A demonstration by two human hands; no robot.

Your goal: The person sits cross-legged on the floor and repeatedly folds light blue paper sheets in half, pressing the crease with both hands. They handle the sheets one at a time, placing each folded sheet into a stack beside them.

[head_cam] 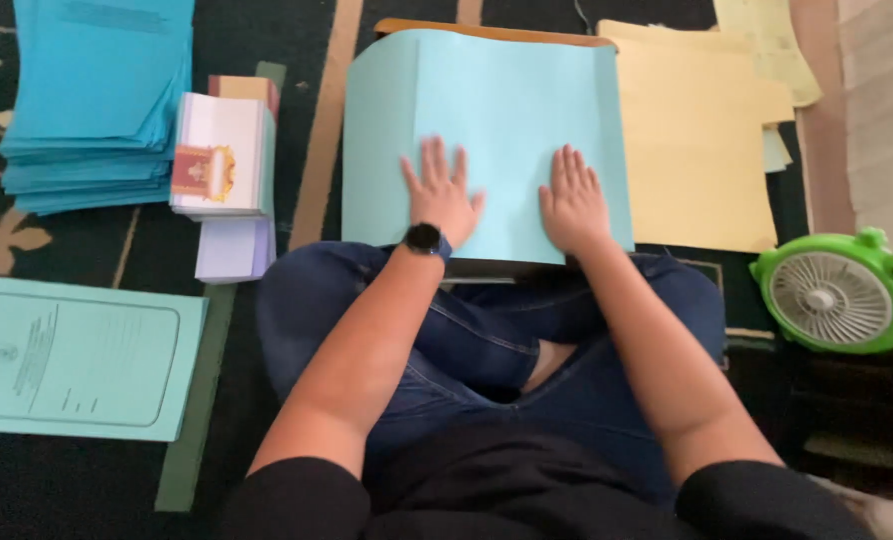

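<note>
Head view: left hand [445, 197] and right hand [571, 203] press flat on light-blue sheet [497, 100].

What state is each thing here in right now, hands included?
Left hand: open, flat on the light blue sheet.
Right hand: open, flat on it too.
Light blue sheet: lying flat on a small board.
Blue folder stack: piled.
Yellow sheets: spread, overlapping.
Green fan: lying beside the knee; running or not, unclear.
Printed blue cover: flat, face up.
</note>
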